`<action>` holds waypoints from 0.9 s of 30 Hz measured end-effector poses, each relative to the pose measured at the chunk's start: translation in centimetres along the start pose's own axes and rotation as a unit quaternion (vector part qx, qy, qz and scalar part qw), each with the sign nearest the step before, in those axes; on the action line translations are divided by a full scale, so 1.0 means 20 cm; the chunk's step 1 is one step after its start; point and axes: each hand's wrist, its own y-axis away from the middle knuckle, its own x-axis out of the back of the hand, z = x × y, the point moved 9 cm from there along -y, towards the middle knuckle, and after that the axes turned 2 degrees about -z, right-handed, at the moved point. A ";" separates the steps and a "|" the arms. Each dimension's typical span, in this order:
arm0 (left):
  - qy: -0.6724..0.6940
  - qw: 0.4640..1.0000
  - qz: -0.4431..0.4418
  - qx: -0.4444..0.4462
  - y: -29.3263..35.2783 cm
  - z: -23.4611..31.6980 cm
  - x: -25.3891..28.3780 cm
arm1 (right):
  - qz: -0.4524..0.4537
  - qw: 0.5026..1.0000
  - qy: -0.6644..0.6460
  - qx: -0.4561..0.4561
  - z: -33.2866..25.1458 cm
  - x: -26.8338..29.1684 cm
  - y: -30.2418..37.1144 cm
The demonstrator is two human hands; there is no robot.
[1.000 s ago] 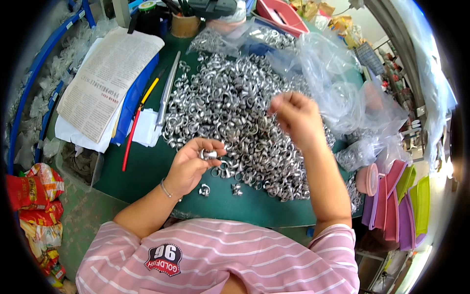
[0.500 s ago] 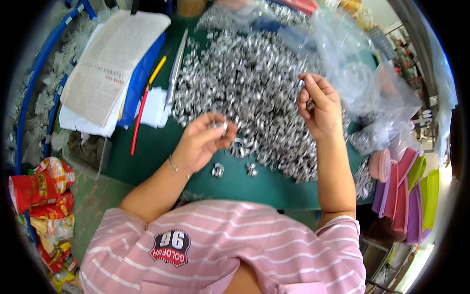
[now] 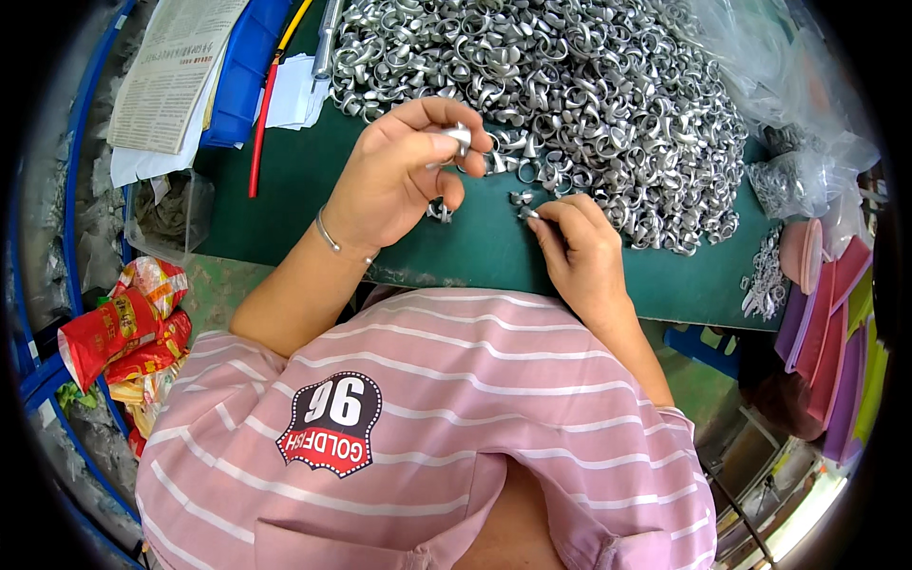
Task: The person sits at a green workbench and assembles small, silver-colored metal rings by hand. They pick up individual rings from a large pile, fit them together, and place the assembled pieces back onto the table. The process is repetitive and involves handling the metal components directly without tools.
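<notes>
A large heap of silver metal rings [image 3: 608, 104] covers the far part of the green table [image 3: 380, 264]. My left hand [image 3: 394, 176] is raised over the near edge of the heap, thumb and forefinger pinching one silver ring [image 3: 461, 139]. Under its curled fingers lies another small ring [image 3: 439, 211], partly hidden. At the table, my right hand [image 3: 584, 255] pinches a small silver ring [image 3: 529, 214] between thumb and forefinger. Just beyond that lies one more ring [image 3: 521, 198], apart from the heap.
A newspaper [image 3: 176, 76] and a blue tray [image 3: 249, 71] lie far left, beside a red-and-yellow pen [image 3: 261, 133]. A clear tub [image 3: 171, 217] stands at the left edge. Plastic bags [image 3: 803, 176], small metal pieces [image 3: 766, 275] and coloured bins [image 3: 836, 323] are on the right.
My right hand has come down and left from above the heap to the loose rings on the table. The head view has shifted, while my left hand still pinches a ring.
</notes>
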 end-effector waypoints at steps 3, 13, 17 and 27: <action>-0.275 0.960 -0.014 0.049 0.02 -0.05 0.01 | 0.014 0.994 -0.088 -0.070 0.07 0.03 0.03; -0.725 0.640 -0.127 -0.219 -0.03 -0.17 -0.32 | 0.040 0.996 -0.074 -0.042 0.03 0.11 0.08; -0.617 0.769 -0.087 -0.146 -0.03 -0.15 -0.24 | 0.046 0.998 -0.048 -0.020 0.06 0.07 0.10; -0.094 0.960 -0.023 0.261 0.08 -0.32 -0.12 | -0.056 0.708 -0.640 -0.293 0.17 -0.12 0.14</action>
